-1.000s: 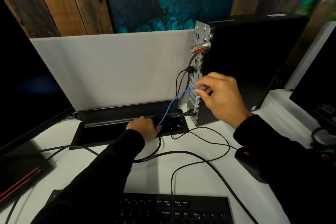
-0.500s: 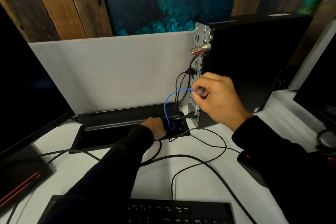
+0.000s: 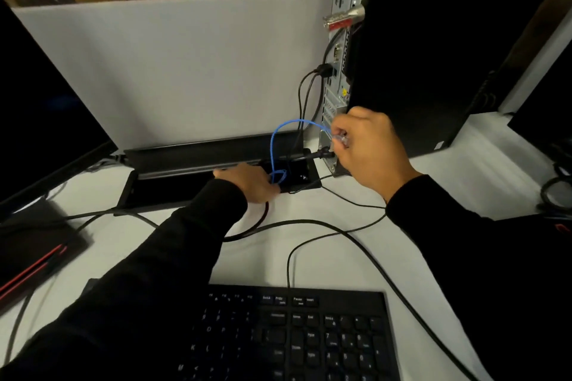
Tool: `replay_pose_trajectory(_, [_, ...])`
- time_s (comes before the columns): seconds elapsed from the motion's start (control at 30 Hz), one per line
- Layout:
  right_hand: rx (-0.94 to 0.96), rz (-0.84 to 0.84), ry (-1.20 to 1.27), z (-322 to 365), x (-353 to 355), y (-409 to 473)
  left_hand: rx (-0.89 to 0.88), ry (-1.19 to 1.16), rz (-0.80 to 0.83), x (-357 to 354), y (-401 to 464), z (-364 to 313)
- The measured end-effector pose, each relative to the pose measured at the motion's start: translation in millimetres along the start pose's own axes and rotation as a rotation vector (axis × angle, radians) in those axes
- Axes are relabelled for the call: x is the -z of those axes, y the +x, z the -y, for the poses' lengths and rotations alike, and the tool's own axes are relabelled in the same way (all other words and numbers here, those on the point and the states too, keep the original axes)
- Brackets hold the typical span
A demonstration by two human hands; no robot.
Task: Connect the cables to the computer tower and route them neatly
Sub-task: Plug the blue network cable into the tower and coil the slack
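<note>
The black computer tower (image 3: 433, 56) stands at the back right, its metal rear panel (image 3: 339, 71) facing left. My right hand (image 3: 368, 148) pinches the clear plug of the thin blue network cable (image 3: 275, 139) close to the panel's lower part. The blue cable arcs left and loops down into the open black cable box (image 3: 297, 175) in the desk. My left hand (image 3: 247, 182) rests at that box's edge beside the blue loop; its fingers are partly hidden. Black cables (image 3: 305, 96) are plugged into the panel above, and a thicker black plug (image 3: 322, 153) sits low on it.
A black keyboard (image 3: 294, 334) lies at the front, with black cables (image 3: 325, 226) curving across the white desk. A dark monitor (image 3: 40, 102) fills the left, its base (image 3: 37, 241) with red stripes below. A grey divider panel (image 3: 185, 71) stands behind. Another monitor (image 3: 554, 96) sits far right.
My right hand has drawn the blue plug down and slightly away from the rear panel. The blue cable now forms a taller loop into the cable box. The view has tilted downward.
</note>
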State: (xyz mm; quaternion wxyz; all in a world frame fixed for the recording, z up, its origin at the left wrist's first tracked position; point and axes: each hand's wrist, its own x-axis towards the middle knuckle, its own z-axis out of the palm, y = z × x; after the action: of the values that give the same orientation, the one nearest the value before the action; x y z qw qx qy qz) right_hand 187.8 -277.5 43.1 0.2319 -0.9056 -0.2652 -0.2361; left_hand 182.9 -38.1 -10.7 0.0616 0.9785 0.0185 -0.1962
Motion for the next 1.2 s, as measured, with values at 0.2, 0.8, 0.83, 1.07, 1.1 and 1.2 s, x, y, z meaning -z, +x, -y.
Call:
replay_pose_trajectory(0.2, [-0.003,-0.008,0.008,-5.0,9.3,-3.7,0.007,-0.156,-0.31,0.8,-8.9,-15.5])
replay_pose_trajectory(0.8, [0.071,-0.224,0.25,0.4,9.2,10.5,-0.211,-0.414,-0.354,6.2,-14.7,5.6])
replay_pose_trajectory(0.83, [0.06,-0.24,0.265,0.3,11.3,10.8,-0.213,-0.492,-0.394,9.7,-17.5,7.6])
replay_pose_trajectory(1.07, [0.078,-0.28,0.26,8.5,22.8,23.6,-0.375,-0.629,-0.589,20.7,-19.0,-17.4])
replay_pose_trajectory(1.1, [0.08,-0.277,0.267,9.5,22.5,24.3,-0.419,-0.621,-0.626,23.3,-20.7,-25.3])
replay_pose_trajectory(1.2, [0.077,-0.263,0.287,10.2,20.6,25.4,-0.57,-0.593,-0.761,36.1,-26.8,-46.7])
